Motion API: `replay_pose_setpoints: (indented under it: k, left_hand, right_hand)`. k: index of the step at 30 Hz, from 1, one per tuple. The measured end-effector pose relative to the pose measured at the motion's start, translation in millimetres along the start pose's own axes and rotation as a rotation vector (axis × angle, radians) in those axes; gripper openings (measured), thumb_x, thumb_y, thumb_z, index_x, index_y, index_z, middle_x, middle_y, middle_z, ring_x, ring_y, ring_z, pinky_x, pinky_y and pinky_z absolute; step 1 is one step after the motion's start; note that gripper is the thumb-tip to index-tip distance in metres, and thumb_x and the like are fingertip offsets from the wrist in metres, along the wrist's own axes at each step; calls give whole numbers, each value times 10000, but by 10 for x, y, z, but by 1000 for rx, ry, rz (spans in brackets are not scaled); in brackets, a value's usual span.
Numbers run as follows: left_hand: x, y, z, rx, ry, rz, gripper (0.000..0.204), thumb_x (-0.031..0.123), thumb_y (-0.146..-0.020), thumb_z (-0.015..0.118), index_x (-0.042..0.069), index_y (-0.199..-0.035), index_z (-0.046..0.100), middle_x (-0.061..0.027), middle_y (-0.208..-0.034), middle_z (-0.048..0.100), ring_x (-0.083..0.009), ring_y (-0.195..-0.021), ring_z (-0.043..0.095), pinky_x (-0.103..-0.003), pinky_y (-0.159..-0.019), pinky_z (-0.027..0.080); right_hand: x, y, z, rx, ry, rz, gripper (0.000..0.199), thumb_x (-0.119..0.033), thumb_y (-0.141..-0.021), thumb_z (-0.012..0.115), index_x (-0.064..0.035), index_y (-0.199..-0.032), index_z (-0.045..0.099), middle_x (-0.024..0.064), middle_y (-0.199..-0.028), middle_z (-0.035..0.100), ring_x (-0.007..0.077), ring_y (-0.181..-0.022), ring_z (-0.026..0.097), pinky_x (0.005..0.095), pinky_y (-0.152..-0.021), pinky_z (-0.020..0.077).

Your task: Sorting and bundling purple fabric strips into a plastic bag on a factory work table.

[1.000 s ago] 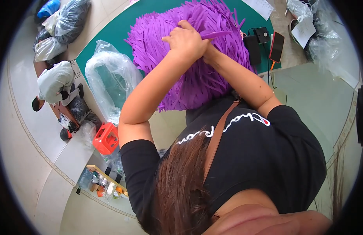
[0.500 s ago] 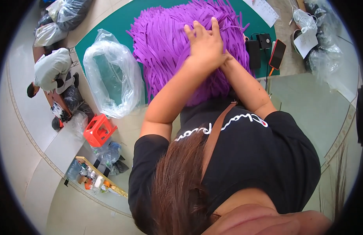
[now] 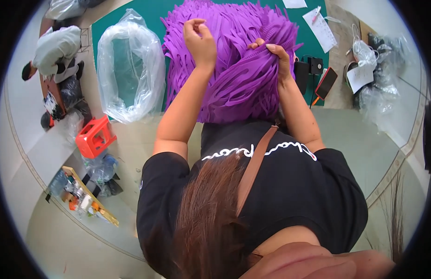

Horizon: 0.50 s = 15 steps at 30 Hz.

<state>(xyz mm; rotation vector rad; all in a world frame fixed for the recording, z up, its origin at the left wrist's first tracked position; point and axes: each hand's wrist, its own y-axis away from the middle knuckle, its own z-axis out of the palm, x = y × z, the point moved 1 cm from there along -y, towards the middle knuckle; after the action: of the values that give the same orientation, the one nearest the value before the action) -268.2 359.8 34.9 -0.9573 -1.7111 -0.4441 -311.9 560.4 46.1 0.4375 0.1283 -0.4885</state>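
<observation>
A big heap of purple strips (image 3: 234, 60) lies on the green mat (image 3: 152, 14) straight in front of the person, its near edge hanging against the black shirt (image 3: 290, 186); the strips are flat, long and tangled, fanning outward at the top and sides. The left hand (image 3: 200, 41) sits on the upper middle of the heap with its fingers curled shut — it seems to pinch a strip or two, though the grip is too small in the view to be sure; the right hand (image 3: 277, 58) is clamped over a thick bundle on the heap's right flank, thumb on one side and fingers on the other, and the strips gather and bend under it; the two hands are apart, with a ridge of strips between them. Just left of the heap, also on the mat, stands a clear plastic bag (image 3: 129, 69), mouth open and rim crumpled; beyond it, lower down — off the mat — an orange stool (image 3: 95, 138). Right of the heap lie a black phone (image 3: 326, 83) and, farther up, a sheet of paper (image 3: 320, 28) with a pen on it.
</observation>
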Motion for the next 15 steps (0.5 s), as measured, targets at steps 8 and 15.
replay_pose_setpoints:
  k: [8,15]
  left_hand:
    - [56,297,242,-718,648,-914,481,447,-966,423,25,-952,654,-56,-881,660,-143,-777,601,-291,-721,478]
    - [332,237,379,-667,889,-775,372,315,-989,420,9,-1026,628,-60,-952,646,-146,-880,594,-301,-841,459]
  right_hand:
    - [62,42,80,30,90,-48,315,-204,-748,606,-53,-1013,528,87,-1037,555,217,-991,554,359,-917,450]
    - [-46,61,267,307,764,-498,268,-41,-728,644,5,-993,641,113,-951,673,206,-899,642,304,-846,488]
